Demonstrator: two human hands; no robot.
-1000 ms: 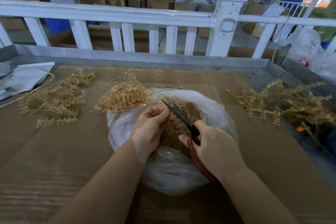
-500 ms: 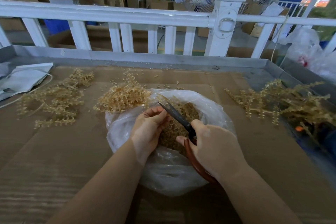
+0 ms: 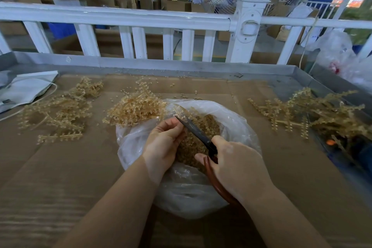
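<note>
My right hand [image 3: 235, 165] grips scissors [image 3: 198, 134] with dark blades and red-brown handles, the blades pointing up and left over an open clear plastic bag [image 3: 237, 125]. The bag holds a heap of small tan plastic pieces [image 3: 193, 147]. My left hand [image 3: 163, 141] pinches a thin tan plastic sprue strip [image 3: 181, 111] at the blade tips, above the bag's mouth. The blades look nearly closed on the strip.
Piles of tan plastic sprues lie on the cardboard-covered table: one at the left [image 3: 58, 112], one in the middle [image 3: 134, 108], one at the right [image 3: 314, 115]. A white folded bag [image 3: 24, 88] lies far left. A white railing [image 3: 128, 18] stands behind the metal table rim [image 3: 181, 65].
The scissor blades have closed down on the strip held by my left hand. Both hands stay over the bag, almost in the same place.
</note>
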